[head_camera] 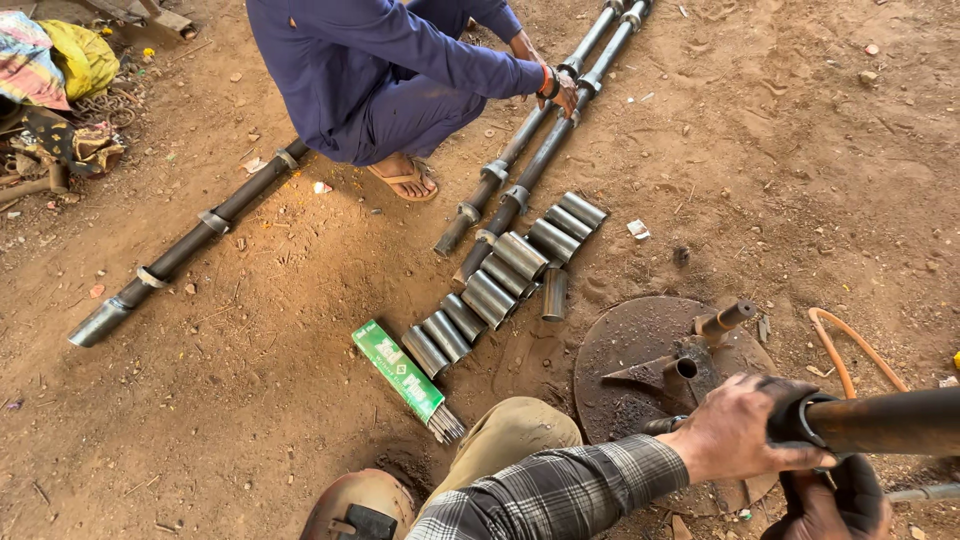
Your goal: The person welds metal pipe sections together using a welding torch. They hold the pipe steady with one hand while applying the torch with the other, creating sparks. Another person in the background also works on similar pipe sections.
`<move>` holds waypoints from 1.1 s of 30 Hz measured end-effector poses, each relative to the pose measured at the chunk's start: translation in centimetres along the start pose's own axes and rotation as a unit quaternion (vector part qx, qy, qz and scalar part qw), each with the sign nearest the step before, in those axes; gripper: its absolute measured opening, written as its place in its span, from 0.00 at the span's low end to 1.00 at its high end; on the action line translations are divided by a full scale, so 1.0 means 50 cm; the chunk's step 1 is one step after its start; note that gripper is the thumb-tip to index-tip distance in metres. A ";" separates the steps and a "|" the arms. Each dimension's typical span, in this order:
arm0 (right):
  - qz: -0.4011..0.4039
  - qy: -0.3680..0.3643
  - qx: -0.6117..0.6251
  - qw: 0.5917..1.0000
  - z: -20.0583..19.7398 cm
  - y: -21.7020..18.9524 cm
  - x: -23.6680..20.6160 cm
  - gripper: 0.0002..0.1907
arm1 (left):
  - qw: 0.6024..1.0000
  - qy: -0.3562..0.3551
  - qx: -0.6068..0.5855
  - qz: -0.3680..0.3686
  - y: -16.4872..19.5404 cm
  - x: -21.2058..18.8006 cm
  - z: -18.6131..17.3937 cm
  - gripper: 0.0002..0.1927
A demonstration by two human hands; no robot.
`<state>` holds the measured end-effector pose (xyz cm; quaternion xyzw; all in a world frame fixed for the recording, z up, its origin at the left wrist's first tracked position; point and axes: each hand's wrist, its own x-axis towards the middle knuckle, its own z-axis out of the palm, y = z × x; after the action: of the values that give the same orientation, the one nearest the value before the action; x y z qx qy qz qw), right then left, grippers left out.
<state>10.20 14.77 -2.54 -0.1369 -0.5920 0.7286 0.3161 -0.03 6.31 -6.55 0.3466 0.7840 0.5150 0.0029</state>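
Down at the lower right edge of the head view, my left hand [738,432] is clenched around the black collar at the end of a dark pipe [885,422], fingers wrapped fully over it with no gap showing. That pipe runs out level toward the right edge, held just above the dirt floor [250,400]. My right hand [830,505] sits directly beneath, half cut off by the bottom edge; it looks curled around something dark, but I cannot tell what it grips or how tightly (the frame clips it). A thin grey rod [925,492] pokes out beside it.

Just past my left hand lies a rusty round plate [625,345] with short stubs of tube welded on it, resting on the floor. Near it, toward the middle of the floor, a row of short shiny pipe sleeves [505,275] lies side by side, touching. A green box of welding rods [400,372] lies beside the near end of that row, rod tips sticking out.

Farther off, another person in blue crouches, one hand [562,92] on a pair of long pipes [540,140] laid together.
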 end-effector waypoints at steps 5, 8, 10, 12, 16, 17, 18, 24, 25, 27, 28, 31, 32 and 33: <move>-0.009 0.016 -0.003 1.000 -0.001 0.004 -0.005 0.17 | 1.000 0.007 -0.016 0.002 -0.003 -0.002 0.003 0.55; -0.020 0.032 -0.016 0.999 -0.003 0.009 -0.005 0.20 | 1.000 0.004 -0.019 0.001 -0.001 -0.004 0.002 0.55; -0.008 0.032 -0.009 0.999 -0.005 0.010 -0.005 0.21 | 1.000 -0.001 -0.009 0.000 0.000 -0.003 0.000 0.54; 0.002 0.027 0.000 1.000 -0.005 0.008 -0.006 0.21 | 1.000 -0.004 -0.003 0.003 0.001 -0.001 -0.004 0.53; 0.035 0.020 0.002 0.999 -0.007 -0.002 -0.005 0.23 | 1.000 0.002 -0.005 0.002 0.009 -0.002 -0.015 0.49; 0.042 0.022 0.002 0.999 -0.006 -0.002 -0.001 0.24 | 1.000 -0.006 -0.011 -0.005 0.010 -0.002 -0.019 0.49; 0.048 0.001 0.025 0.999 -0.007 -0.003 0.004 0.27 | 1.000 -0.013 -0.017 -0.013 0.014 -0.003 -0.024 0.49; 0.074 -0.040 0.095 0.992 -0.015 0.003 0.028 0.38 | 1.000 -0.004 -0.021 -0.012 0.034 -0.008 -0.044 0.45; 0.081 -0.045 0.104 0.990 -0.016 0.006 0.029 0.38 | 1.000 -0.007 -0.022 -0.012 0.037 -0.009 -0.046 0.45; 0.097 -0.056 0.099 0.989 -0.020 0.008 0.031 0.39 | 1.000 -0.001 -0.020 -0.013 0.039 -0.010 -0.050 0.46; 0.103 -0.061 0.087 0.989 -0.021 0.009 0.034 0.40 | 1.000 0.000 -0.019 -0.011 0.039 -0.009 -0.051 0.46; 0.122 -0.082 0.076 0.986 -0.028 0.009 0.044 0.40 | 0.999 -0.008 -0.036 -0.020 0.038 -0.009 -0.054 0.46; 0.128 -0.089 0.077 0.985 -0.031 0.009 0.048 0.40 | 0.999 -0.010 -0.034 -0.021 0.038 -0.009 -0.054 0.46; 0.133 -0.086 0.071 0.985 -0.033 0.010 0.049 0.40 | 0.999 -0.013 -0.031 -0.021 0.038 -0.008 -0.055 0.46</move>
<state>9.13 17.55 -3.01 -0.1281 -0.5403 0.8134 0.1734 0.32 4.33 -3.86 0.3367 0.7745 0.5344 0.0345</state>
